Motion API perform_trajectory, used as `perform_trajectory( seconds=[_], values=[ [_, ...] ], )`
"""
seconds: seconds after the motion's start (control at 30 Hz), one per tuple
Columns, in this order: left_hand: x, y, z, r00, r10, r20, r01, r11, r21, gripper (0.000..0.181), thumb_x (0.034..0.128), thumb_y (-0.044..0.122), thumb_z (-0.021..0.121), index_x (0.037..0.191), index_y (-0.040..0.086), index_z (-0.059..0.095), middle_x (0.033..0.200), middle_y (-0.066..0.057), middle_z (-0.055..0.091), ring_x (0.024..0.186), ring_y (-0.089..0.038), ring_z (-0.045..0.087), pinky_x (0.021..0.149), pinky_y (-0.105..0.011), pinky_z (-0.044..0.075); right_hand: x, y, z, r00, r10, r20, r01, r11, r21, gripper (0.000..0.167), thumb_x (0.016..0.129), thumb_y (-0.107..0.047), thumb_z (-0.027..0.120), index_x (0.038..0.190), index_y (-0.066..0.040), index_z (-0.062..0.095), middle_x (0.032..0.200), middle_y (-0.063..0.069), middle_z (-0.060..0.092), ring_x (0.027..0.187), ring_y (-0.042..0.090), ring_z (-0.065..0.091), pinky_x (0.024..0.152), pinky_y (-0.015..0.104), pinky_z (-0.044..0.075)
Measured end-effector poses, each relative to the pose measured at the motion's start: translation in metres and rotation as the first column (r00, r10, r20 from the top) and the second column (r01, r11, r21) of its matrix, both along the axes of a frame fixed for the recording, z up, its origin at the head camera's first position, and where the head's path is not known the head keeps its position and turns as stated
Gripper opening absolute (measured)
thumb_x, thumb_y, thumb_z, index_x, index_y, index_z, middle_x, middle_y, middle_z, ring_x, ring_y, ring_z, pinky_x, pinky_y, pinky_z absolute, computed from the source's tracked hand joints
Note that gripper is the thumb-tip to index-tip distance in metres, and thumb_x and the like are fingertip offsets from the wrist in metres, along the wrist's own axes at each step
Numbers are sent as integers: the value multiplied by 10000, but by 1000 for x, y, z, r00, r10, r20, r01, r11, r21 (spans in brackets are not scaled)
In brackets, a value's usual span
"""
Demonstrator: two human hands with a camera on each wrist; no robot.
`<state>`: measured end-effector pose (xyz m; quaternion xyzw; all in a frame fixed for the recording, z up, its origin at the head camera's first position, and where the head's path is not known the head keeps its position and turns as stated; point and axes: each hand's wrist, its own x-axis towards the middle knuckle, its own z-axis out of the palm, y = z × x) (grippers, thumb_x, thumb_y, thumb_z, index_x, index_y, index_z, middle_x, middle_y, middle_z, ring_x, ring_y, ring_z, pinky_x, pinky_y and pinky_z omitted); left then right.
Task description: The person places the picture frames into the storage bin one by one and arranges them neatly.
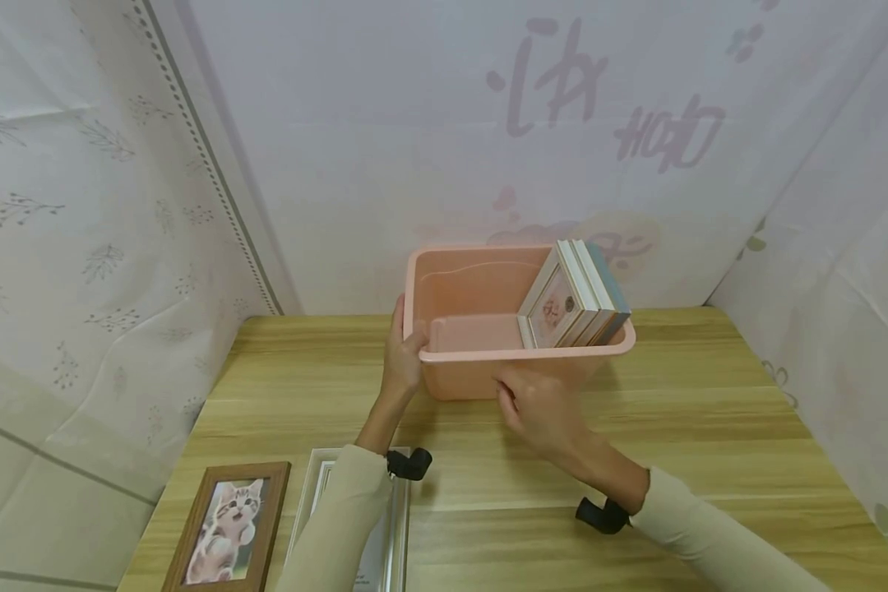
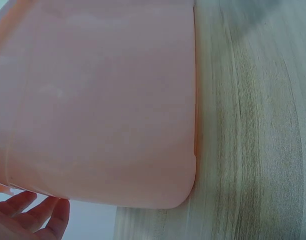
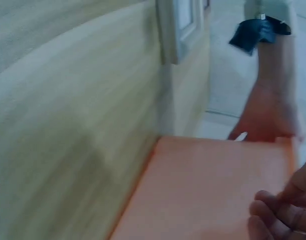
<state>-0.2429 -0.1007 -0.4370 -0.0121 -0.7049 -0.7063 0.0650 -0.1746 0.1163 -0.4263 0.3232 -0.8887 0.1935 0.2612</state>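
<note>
A pink plastic bin (image 1: 503, 374) stands at the back of the wooden table. Several picture frames (image 1: 573, 300) lean side by side inside its right end. My left hand (image 1: 402, 353) grips the bin's left end, thumb over the rim and fingers along the outside. In the left wrist view, those fingertips (image 2: 58, 215) press against the bin's wall. My right hand (image 1: 543, 411) is in front of the bin's front wall, its fingers loosely curled and holding nothing. The right wrist view shows these fingers (image 3: 265, 215) close to the wall; whether they touch it is unclear.
A brown wooden frame with a kitten picture (image 1: 225, 526) lies at the table's front left. Beside it, a silver-edged frame (image 1: 400, 534) is partly hidden under my left forearm. Printed fabric (image 1: 340, 164) hangs behind the table (image 1: 666, 460) and along both sides.
</note>
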Motion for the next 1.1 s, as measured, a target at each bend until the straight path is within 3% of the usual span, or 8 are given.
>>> perform_trajectory(
  seconds=[0.2, 0.27, 0.4, 0.5, 0.67, 0.77, 0.97, 1.1],
  values=[
    [14, 3, 20, 1000, -14, 4, 14, 1000, -27, 775, 884, -22, 412, 1599, 106, 142, 1617, -166, 245, 1332, -344, 403, 1085, -534, 360, -5, -6, -27, 961, 35, 273, -67, 992, 108, 125, 885, -36, 629, 994, -27, 690, 781, 6, 643, 654, 88, 537, 616, 243, 489],
    [20, 5, 28, 1000, -12, -5, 11, 999, -42, 773, 875, -13, 412, 1594, 80, 146, 1606, -193, 257, 1321, -354, 414, 1080, -538, 363, -8, -9, -35, 921, 70, 382, -121, 986, 112, 226, 894, -65, 631, 1106, 2, 672, 959, 74, 685, 846, 175, 628, 774, 326, 535],
    [11, 5, 13, 1000, 8, -28, -10, 999, -49, 782, 873, 35, 420, 1601, 142, 156, 1598, -166, 289, 1302, -332, 430, 1073, -535, 366, -12, -19, -47, 838, 129, 531, -198, 977, 74, 458, 912, -135, 657, 1324, 40, 563, 1272, 191, 617, 1188, 324, 578, 1002, 473, 464],
    [8, 4, 7, 1000, 5, -31, -5, 1000, -16, 771, 890, 31, 422, 1603, 155, 155, 1591, -165, 301, 1294, -331, 433, 1076, -534, 362, -16, -28, -53, 790, 156, 593, -208, 978, 20, 516, 924, -190, 669, 1373, 18, 524, 1299, 178, 609, 1191, 302, 581, 1001, 468, 463],
    [17, 3, 24, 1000, -8, -15, 8, 1000, 2, 741, 907, -30, 417, 1593, 82, 159, 1577, -199, 310, 1269, -341, 443, 1064, -511, 376, -19, -47, -64, 739, 187, 647, -225, 974, -25, 535, 910, -229, 662, 1370, 6, 526, 1176, 132, 654, 1061, 250, 618, 924, 414, 497],
    [12, 1, 15, 1000, -7, -20, 7, 1000, 1, 745, 910, -25, 412, 1597, 106, 154, 1574, -191, 318, 1250, -336, 451, 1042, -508, 393, -17, -59, -67, 708, 191, 680, -243, 970, -19, 482, 900, -240, 667, 1297, 12, 561, 1034, 124, 660, 929, 231, 612, 828, 381, 509],
    [2, 1, -2, 999, 5, -34, -6, 1000, -8, 773, 892, 22, 406, 1603, 194, 156, 1583, -150, 314, 1245, -318, 452, 1027, -521, 395, -11, -85, -71, 682, 257, 684, -308, 950, -50, 286, 851, -94, 665, 1121, -6, 628, 987, 91, 673, 887, 161, 603, 801, 270, 501],
    [1, 1, -5, 999, 13, -53, -14, 999, -31, 784, 882, 42, 406, 1602, 234, 161, 1590, -146, 305, 1239, -298, 462, 1014, -511, 407, -5, -99, -76, 699, 306, 647, -372, 927, -36, 170, 797, -140, 736, 916, -93, 624, 800, -5, 592, 737, 80, 499, 668, 181, 412]
  ],
)
